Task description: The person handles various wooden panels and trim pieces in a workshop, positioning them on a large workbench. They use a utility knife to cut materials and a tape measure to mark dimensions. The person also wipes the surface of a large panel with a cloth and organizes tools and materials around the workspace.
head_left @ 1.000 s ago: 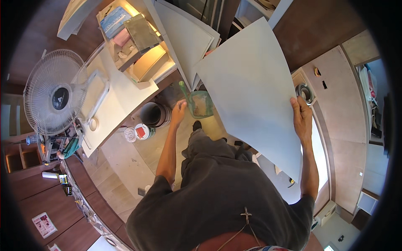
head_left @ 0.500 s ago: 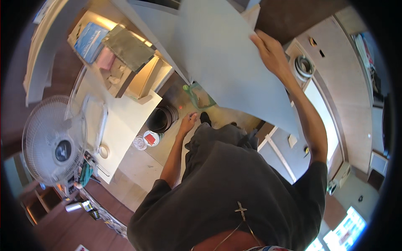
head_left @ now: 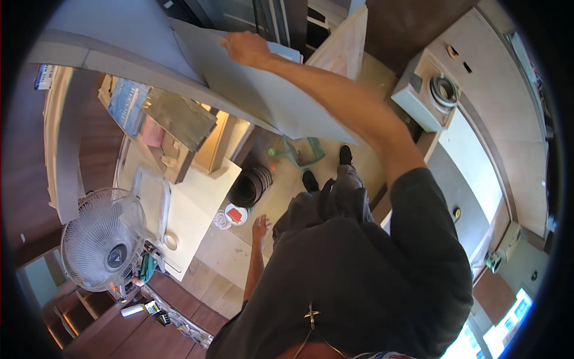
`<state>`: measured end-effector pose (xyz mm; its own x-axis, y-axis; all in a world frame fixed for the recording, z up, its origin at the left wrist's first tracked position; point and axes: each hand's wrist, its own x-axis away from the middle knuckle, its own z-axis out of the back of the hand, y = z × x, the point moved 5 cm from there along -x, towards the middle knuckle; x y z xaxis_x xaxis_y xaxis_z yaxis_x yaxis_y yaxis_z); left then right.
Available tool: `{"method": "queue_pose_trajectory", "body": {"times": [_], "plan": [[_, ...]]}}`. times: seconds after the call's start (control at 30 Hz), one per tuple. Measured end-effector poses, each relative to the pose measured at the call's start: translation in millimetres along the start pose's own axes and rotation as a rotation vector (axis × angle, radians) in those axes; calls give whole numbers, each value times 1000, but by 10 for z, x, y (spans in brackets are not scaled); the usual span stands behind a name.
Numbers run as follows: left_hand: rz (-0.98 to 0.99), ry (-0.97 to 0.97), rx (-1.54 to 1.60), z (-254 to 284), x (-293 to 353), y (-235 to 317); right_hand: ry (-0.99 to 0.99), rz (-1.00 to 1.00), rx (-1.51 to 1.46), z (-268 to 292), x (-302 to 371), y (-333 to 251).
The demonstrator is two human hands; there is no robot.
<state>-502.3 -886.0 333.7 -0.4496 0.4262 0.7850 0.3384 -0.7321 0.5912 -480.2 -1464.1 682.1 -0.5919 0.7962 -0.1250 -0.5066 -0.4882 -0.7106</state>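
Observation:
My right hand (head_left: 246, 50) reaches across to the far left, fingers closed over the upper edge of a thin, pale grey sheet (head_left: 257, 90). The sheet stands tilted along a grey ledge (head_left: 143, 69), bowing slightly. Hanging low at my left side, my left hand (head_left: 260, 227) holds nothing that I can see; its fingers are loosely bent and apart. Nearest to it are a white tub with a red patch (head_left: 237, 214) and a stack of dark buckets (head_left: 250, 186). Past the sheet's lower edge, a green plastic item (head_left: 308, 157) lies on the floor.
A fan (head_left: 104, 239) stands at the left beside a cream tabletop (head_left: 200, 209) with a tape roll (head_left: 171, 241). Boxes (head_left: 179, 113) are piled beyond it. At the right, an open drawer (head_left: 418, 96) holds coiled banding (head_left: 443, 93). A pale board (head_left: 344, 45) leans at the back.
My right hand has swung the sheet from the right over to the far left, against the ledge. My body has turned and shifted, and my left hand hangs lower in view.

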Motion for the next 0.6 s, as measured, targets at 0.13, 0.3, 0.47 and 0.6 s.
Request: {"method": "queue_pose_trajectory", "body": {"times": [0.13,0.3,0.47,0.6], "plan": [[3,36,-22,-80,316,-156,-24,115,-29,-382,-485,-20],[191,275,319,-531,696,-303,-100,75,-65,-894,-1075,-4],[224,486,518,-1241,1078,-101,-183,142,-21,-1481,-1621,6],[272,590,628,-1949,1376,-179,-237,228,66,-2250,-2040,310]]}}
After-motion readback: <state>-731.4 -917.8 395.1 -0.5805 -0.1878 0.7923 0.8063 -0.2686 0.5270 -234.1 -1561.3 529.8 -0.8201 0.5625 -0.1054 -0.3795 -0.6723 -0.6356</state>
